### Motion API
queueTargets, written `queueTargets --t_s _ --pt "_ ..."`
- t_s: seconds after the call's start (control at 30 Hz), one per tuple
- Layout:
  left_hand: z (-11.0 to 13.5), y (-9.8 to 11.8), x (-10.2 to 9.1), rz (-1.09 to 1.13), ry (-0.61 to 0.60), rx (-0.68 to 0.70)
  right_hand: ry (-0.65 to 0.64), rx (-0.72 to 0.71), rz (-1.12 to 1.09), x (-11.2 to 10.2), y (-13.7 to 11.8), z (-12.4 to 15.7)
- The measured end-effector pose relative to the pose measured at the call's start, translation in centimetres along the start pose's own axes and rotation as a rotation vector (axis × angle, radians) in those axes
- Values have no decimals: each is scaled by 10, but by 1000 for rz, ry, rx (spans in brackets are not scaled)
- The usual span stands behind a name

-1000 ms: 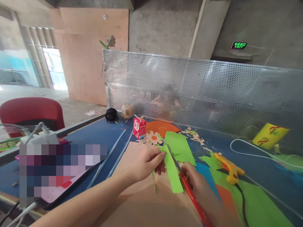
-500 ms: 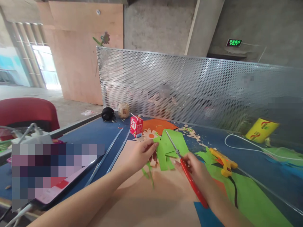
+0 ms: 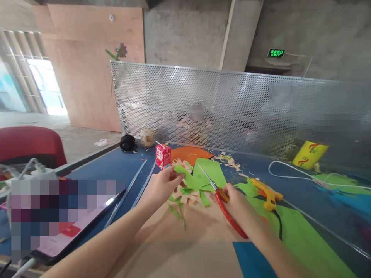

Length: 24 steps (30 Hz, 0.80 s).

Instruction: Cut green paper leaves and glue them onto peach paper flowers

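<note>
Between the thumb and fingers of my left hand (image 3: 166,181) is a strip of green paper (image 3: 189,178). My right hand (image 3: 237,202) grips red-handled scissors (image 3: 230,218), their blades pointing up and left, away from the strip. A larger green sheet (image 3: 211,168) lies just behind the blades. Below the strip, pale fringed paper flowers (image 3: 185,199) and green scraps (image 3: 175,210) rest on a peach sheet (image 3: 174,247). My fingers partly hide the flowers.
A red drink carton (image 3: 162,155) stands behind my left hand. To the right lie a yellow glue gun (image 3: 269,195) with a black cord, green sheets (image 3: 307,235) and a yellow roll (image 3: 310,154). A perforated metal screen (image 3: 174,100) borders the back; a tablet (image 3: 66,235) is at left.
My left hand has turned the green strip so it tilts, moving it away from the scissors. The scissors have closed up somewhat and shifted slightly left in view. The whole view has shifted a little.
</note>
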<state>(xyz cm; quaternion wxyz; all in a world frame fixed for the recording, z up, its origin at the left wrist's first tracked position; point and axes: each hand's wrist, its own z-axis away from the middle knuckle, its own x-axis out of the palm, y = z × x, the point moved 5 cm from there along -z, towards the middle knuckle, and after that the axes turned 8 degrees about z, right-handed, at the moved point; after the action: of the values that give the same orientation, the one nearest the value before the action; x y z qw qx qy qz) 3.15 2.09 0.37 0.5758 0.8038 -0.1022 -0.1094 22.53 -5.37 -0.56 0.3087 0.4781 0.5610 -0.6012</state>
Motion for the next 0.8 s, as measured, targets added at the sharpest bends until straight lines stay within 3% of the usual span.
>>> queueTargets --t_s 0.23,0.8 --pt "3 3 1 58 31 -88 -28 19 55 1 1 -2" --pt "1 3 -5 -58 55 -47 -8 -5 72 2 8 -4"
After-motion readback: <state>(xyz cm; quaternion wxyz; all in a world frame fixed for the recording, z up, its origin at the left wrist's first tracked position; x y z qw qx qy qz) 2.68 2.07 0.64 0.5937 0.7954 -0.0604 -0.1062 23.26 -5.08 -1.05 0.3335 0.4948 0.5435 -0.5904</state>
